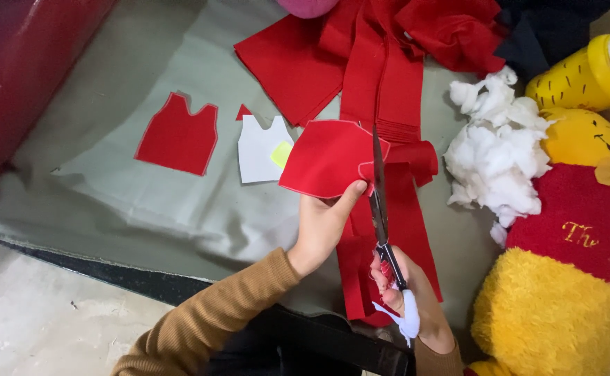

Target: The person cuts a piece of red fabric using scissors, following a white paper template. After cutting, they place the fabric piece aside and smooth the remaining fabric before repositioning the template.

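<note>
Nearest the camera, the right hand (406,292) grips the handles of a pair of scissors (380,202), fingers closed through the loops, with a wisp of white stuffing caught at the wrist. The blades point away from the person and meet the right edge of a red felt piece (329,163). The left hand (322,223), in a tan sleeve (207,320), pinches that piece from below, thumb on its lower edge just beside the blades, so the felt is held up above the grey cloth (145,202) that covers the work surface. Under both hands a long red strip (388,230) runs away from the person toward a heap of red fabric (388,42) at the far edge. Left of the held piece, a white paper pattern (259,150) shaped like a small vest lies flat on the cloth, with a yellow patch near its right side; further left lies a red felt vest (178,136) cut to the same outline. To the right, a clump of white stuffing (496,153) sits against a yellow plush bear (562,278) in a red shirt, and a yellow plastic toy (590,73) lies beyond it.
</note>
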